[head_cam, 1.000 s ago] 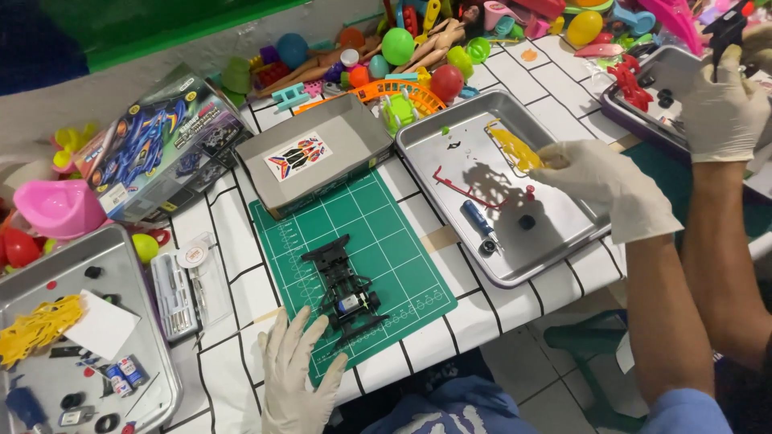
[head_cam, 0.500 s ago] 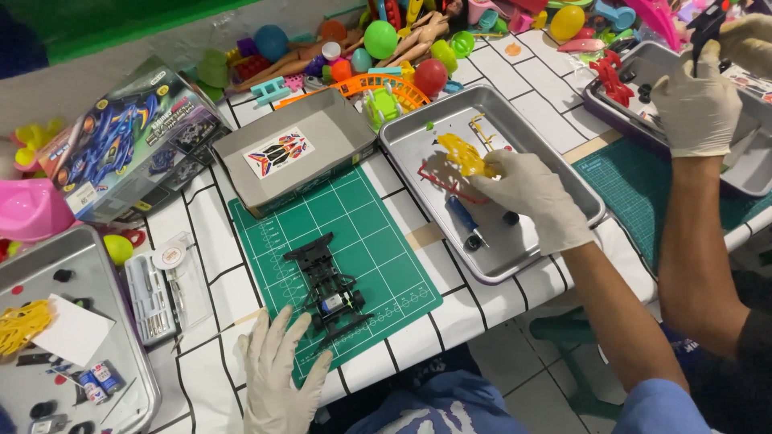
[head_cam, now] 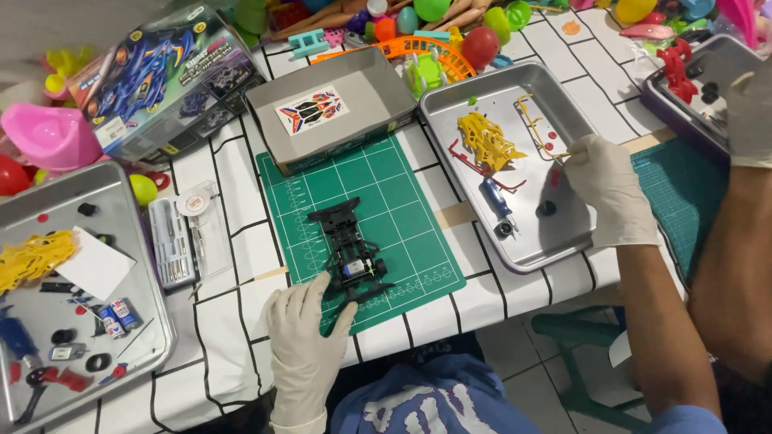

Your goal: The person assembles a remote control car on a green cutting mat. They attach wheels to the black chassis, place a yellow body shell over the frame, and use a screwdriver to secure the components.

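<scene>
At lower centre of the frame, the left hand point(head_cam: 304, 345) lies flat and released on the green cutting mat point(head_cam: 402, 201), its fingertips touching the rear end of the black toy car chassis point(head_cam: 351, 253), which sits on the mat's middle. Right of centre, the right hand point(head_cam: 607, 193) reaches into the metal tray point(head_cam: 450, 104), fingers pinched around a thin yellow piece near the tray's far side. A yellow parts frame point(head_cam: 486, 138) lies in that tray. Upper centre holds 1 grey box lid point(head_cam: 338, 108).
</scene>
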